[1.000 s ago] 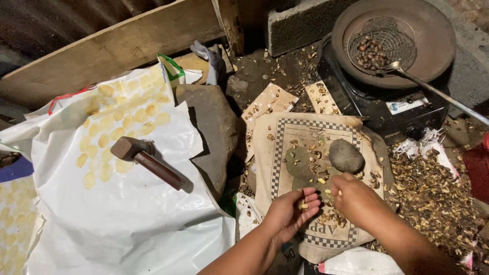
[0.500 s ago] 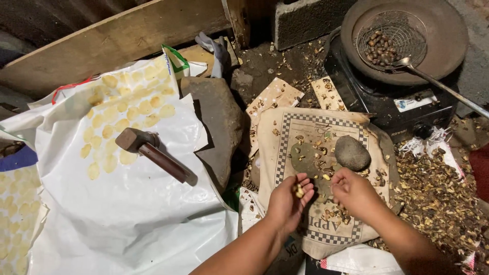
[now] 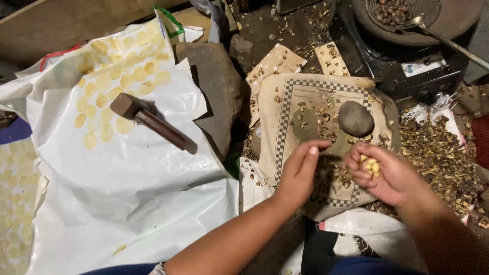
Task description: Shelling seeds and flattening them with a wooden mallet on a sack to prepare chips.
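Observation:
My right hand (image 3: 383, 175) is cupped, palm up, and shut on several small yellow kernels (image 3: 370, 165). My left hand (image 3: 300, 170) hovers just left of it over a checker-bordered cloth (image 3: 285, 104). Its fingers are held together and its back faces me, so the palm is hidden. On the cloth, right above my right hand, a round grey stone (image 3: 355, 118) lies among bits of shell.
A wooden mallet (image 3: 153, 122) lies on a white plastic sheet (image 3: 127, 203) with several flattened yellow discs (image 3: 102, 91). A flat rock (image 3: 216, 91) sits between sheet and cloth. A pan (image 3: 458, 23) with a sieve of dark nuts stands on a black stove (image 3: 397, 61). Shells (image 3: 438, 158) are heaped at the right.
The yellow kernels lay in my upturned left palm before; now my right hand holds kernels and my left hand has turned palm away. The view has shifted closer and downward.

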